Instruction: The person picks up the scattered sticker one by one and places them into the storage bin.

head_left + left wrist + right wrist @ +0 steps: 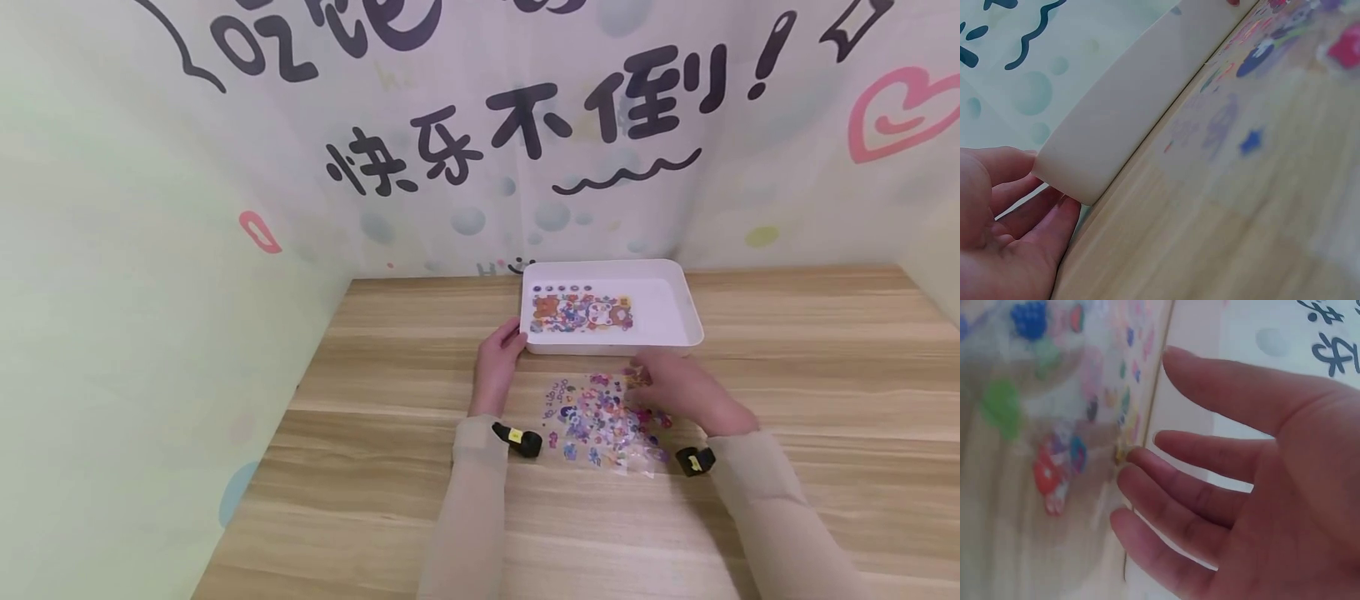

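Observation:
A white tray (686, 312) stands on the wooden table near the back wall, with a colourful sticker sheet (581, 312) lying flat inside it. In front of the tray lies a clear sheet of small stickers (600, 421), blurred in the left wrist view (1254, 94) and in the right wrist view (1054, 425). My left hand (510, 337) touches the tray's front-left corner (1104, 137) with relaxed fingers (1047, 215). My right hand (648, 375) hovers over the clear sheet's far right corner, palm open, its fingertips (1132, 456) at the sheet's edge beside the tray wall (1188, 406).
Printed walls close in the table at the back and the left. Bare wood (825, 375) stretches to the right of the tray and towards me. Both wrists carry small black cameras (525, 442).

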